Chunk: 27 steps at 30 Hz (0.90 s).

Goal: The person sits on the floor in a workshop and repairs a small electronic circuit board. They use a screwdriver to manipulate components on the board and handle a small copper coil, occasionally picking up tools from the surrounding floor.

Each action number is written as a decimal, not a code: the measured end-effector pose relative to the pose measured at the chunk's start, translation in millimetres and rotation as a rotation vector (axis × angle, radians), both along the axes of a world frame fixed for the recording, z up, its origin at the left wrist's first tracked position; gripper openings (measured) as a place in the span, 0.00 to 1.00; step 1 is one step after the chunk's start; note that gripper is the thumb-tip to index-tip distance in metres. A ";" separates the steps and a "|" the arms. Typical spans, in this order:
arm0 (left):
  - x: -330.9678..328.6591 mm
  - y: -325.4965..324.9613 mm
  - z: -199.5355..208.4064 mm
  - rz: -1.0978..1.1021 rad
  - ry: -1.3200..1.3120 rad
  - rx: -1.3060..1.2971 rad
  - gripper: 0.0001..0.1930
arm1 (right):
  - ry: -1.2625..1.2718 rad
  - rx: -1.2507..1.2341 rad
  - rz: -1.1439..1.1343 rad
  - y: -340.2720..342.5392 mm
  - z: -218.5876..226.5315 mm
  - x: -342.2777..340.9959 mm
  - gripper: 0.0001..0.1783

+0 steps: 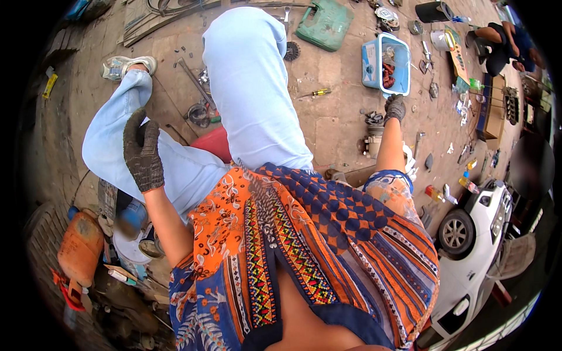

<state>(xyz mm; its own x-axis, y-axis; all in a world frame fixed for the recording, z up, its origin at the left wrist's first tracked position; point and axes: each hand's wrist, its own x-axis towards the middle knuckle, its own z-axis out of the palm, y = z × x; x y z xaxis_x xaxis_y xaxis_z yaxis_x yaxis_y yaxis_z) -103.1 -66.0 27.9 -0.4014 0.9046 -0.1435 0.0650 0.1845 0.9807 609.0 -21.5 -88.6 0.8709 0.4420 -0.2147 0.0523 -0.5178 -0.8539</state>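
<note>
My left hand (143, 153), in a dark grey knit glove, is held over my left thigh. Its fingers are stretched out, the thumb apart, with nothing in them. My right hand (396, 107), gloved the same way, reaches forward to the right. Its fingers are closed at the near rim of a blue plastic tub (369, 65) and seem to grip that edge. Inside the tub lie reddish-brown parts (388, 76) and a clear bag. Just below the right hand stands a metal machine part (373, 142) with a pulley.
A yellow-handled screwdriver (321, 92) lies between my knee and the tub. A green plastic case (325, 24) is farther ahead. To the left are a hammer (196, 81) and an orange container (80, 248). A white car (477, 240) stands right; another person (506, 44) is far right.
</note>
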 end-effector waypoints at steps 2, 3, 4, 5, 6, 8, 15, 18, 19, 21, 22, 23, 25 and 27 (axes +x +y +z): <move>-6.0 -14.0 0.6 0.068 0.012 -0.029 0.19 | 0.238 0.057 0.069 2.5 -17.6 -71.9 0.21; -4.4 -11.3 2.5 0.079 0.008 -0.029 0.19 | 0.345 0.056 0.074 -5.9 -16.4 -96.7 0.19; -4.6 -10.3 3.6 0.092 -0.004 -0.023 0.19 | 0.465 0.046 0.094 -9.8 -16.8 -120.9 0.17; -4.0 -3.6 3.1 0.068 0.026 -0.017 0.18 | 0.483 0.097 0.119 -20.5 -18.1 -134.6 0.15; -11.5 -7.3 1.6 0.057 0.066 -0.023 0.19 | 0.604 0.129 0.219 -12.7 -16.6 -148.3 0.14; -15.4 3.6 -5.9 0.063 0.100 0.020 0.19 | 0.561 0.252 0.219 -0.8 24.3 -201.7 0.07; -16.1 46.7 -61.6 0.264 -0.447 0.061 0.17 | 0.294 0.866 0.281 56.4 184.0 -329.3 0.12; -2.7 63.4 -112.9 0.368 -0.544 -0.095 0.18 | 0.452 1.008 0.486 65.3 218.4 -361.7 0.11; 6.6 65.9 -125.5 0.403 -0.588 -0.144 0.18 | 0.532 1.042 0.549 66.3 231.4 -380.3 0.11; 25.6 71.6 -145.1 0.469 -0.677 -0.244 0.17 | 0.637 1.040 0.619 60.5 246.9 -432.2 0.10; 36.5 71.5 -146.9 0.464 -0.663 -0.336 0.19 | 0.683 1.036 0.765 65.1 243.2 -442.0 0.10; 44.6 72.1 -148.5 0.398 -0.596 -0.421 0.20 | 0.635 0.983 0.717 66.7 237.6 -458.8 0.11; 57.9 72.9 -186.1 0.224 -0.252 -0.524 0.25 | 0.720 0.890 0.777 62.4 228.1 -488.1 0.10; 66.7 73.7 -222.0 0.023 0.198 -0.617 0.29 | 0.715 0.798 0.792 59.5 201.1 -498.6 0.13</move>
